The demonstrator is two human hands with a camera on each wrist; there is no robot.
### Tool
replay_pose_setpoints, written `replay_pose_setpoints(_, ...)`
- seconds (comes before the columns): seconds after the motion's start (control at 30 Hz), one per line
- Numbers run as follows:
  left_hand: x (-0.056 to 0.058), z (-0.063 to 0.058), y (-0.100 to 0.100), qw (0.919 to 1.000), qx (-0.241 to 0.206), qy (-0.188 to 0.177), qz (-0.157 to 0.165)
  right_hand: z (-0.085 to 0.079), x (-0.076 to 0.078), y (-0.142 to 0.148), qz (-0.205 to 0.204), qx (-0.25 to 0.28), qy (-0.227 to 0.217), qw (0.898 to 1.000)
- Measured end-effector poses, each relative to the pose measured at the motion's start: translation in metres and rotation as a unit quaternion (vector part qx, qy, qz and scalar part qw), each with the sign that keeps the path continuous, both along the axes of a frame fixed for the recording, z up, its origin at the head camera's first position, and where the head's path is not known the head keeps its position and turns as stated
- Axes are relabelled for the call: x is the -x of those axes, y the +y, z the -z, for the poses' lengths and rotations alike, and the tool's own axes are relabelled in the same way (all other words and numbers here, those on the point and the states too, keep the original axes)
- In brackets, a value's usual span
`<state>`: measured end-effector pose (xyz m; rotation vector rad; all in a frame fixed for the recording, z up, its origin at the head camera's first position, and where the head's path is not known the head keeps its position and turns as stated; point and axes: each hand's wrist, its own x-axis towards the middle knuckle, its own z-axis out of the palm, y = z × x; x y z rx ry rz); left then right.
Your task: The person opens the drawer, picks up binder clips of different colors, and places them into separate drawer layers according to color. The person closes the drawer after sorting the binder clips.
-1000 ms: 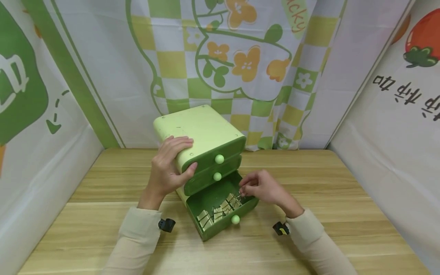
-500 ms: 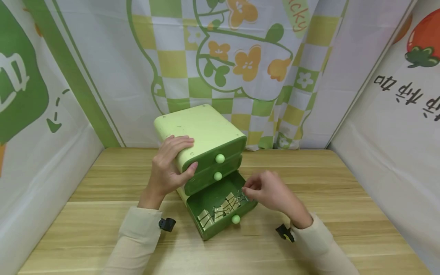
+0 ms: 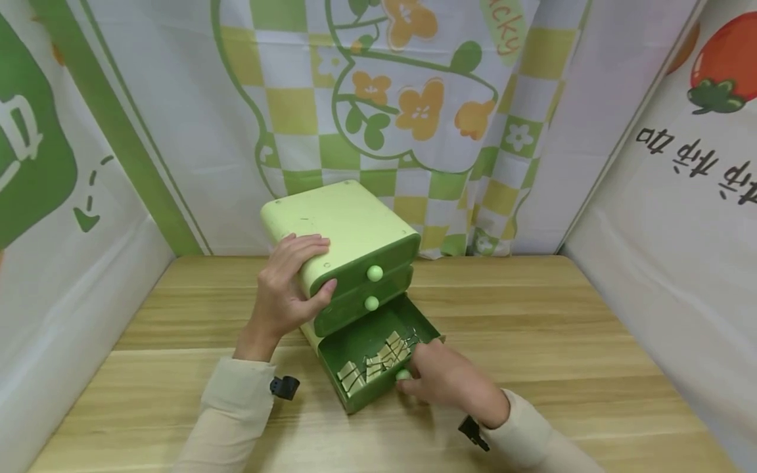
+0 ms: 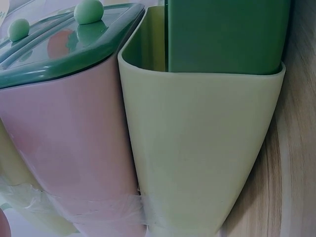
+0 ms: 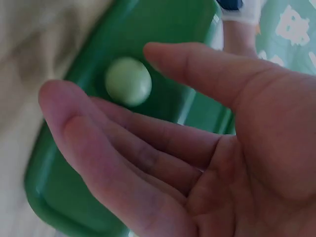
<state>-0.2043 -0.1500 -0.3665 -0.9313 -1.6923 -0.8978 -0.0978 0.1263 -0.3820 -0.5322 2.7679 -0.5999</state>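
Note:
A small drawer cabinet with a pale yellow-green top stands on the table. My left hand grips its front left corner, fingers over the top and thumb on the front edge. The bottom drawer, dark green, is pulled out. Inside it lie several gold binder clips, mostly along the front. My right hand is at the drawer's front. In the right wrist view, its thumb and fingers spread around the round pale green knob, with a gap beside it. The left wrist view shows the cabinet's side.
The two upper drawers are closed, each with a round knob. The wooden table extends on both sides of the cabinet. A printed curtain hangs behind, and printed cloth walls flank the table.
My right hand has left the clips at the drawer's right side and moved down toward the viewer, to the front knob. The left hand, cabinet and drawer stay put.

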Motion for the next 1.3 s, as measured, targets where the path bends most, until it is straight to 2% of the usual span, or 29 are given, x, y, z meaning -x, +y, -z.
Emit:
replay_pose_setpoints(0.13,0.0,0.0,0.0,1.0,-0.001,0.001,-0.001,0.004,-0.002,-0.003,-0.005,0.011,0.015,1.0)
replay_pose_setpoints(0.27,0.0,-0.001,-0.001,1.0,0.002,0.0,0.002,0.005,0.0,-0.003,-0.019,0.034,0.051,0.998)
replay_pose_setpoints(0.43,0.0,-0.001,-0.001,1.0,0.004,-0.002,0.002,0.008,0.009,-0.005,-0.04,0.066,0.123,0.989)
replay_pose_setpoints(0.57,-0.001,0.0,-0.001,1.0,0.002,-0.002,0.002,0.011,0.015,-0.009,-0.038,0.095,0.141,0.985)
replay_pose_setpoints(0.9,-0.001,0.0,-0.001,1.0,0.002,-0.005,-0.001,0.026,0.036,-0.009,-0.032,0.159,0.123,0.979)
replay_pose_setpoints(1.1,-0.001,0.0,0.0,1.0,0.0,-0.004,-0.001,0.03,0.042,-0.008,-0.02,0.184,0.091,0.979)
replay_pose_setpoints(1.3,-0.001,0.0,0.0,1.0,-0.001,-0.004,0.001,0.036,0.044,-0.008,-0.033,0.201,0.067,0.977)
